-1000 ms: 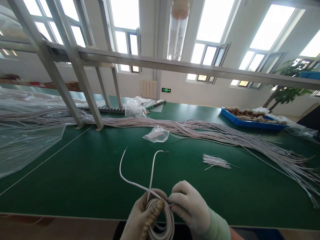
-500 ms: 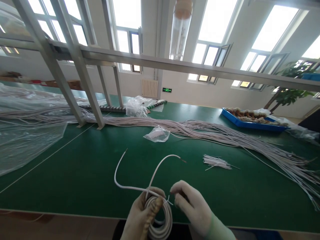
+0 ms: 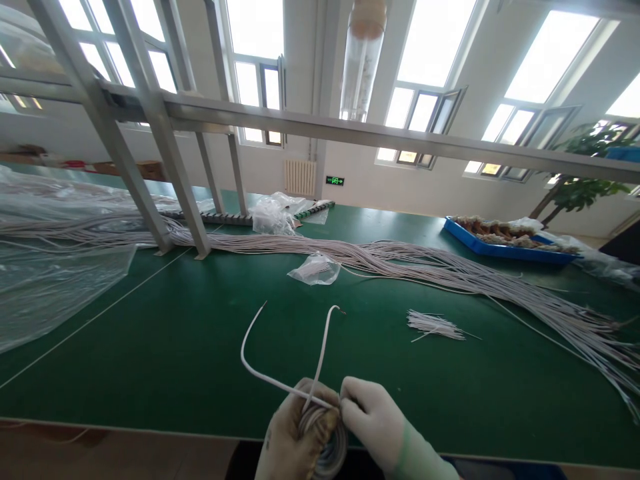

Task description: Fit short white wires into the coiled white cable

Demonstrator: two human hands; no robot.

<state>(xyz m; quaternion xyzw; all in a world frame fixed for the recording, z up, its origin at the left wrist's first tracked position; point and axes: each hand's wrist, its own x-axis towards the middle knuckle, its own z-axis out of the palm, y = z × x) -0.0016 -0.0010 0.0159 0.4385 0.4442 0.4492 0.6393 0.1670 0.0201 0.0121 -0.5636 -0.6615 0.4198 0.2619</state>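
At the near edge of the green table, a gloved left hand was wrapped around a coil of white cable, while the gloved right hand pinched at the coil's top, where two loose cable ends arched up. Bare green surface lay open ahead and to both sides. Farther back sprawled a long wire bundle. A blue tray at far right held brownish parts; a small plastic bag lay mid-table.
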